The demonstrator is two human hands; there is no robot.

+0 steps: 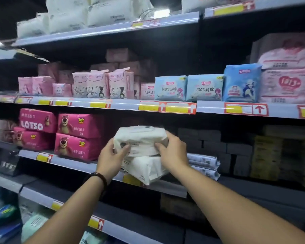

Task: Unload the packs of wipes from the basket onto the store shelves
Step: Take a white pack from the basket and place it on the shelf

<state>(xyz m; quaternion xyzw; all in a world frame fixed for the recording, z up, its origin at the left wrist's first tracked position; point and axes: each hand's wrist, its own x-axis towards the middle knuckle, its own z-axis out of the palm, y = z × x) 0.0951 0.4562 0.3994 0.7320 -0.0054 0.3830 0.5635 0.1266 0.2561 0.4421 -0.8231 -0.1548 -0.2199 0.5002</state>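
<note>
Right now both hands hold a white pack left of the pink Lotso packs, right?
Wrong side. The head view shows the left hand and right hand holding the white pack to the right of the pink Lotso packs, not left.

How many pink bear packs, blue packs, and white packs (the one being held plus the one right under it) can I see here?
Pink bear packs: 4
Blue packs: 3
White packs: 2
Total: 9
</note>
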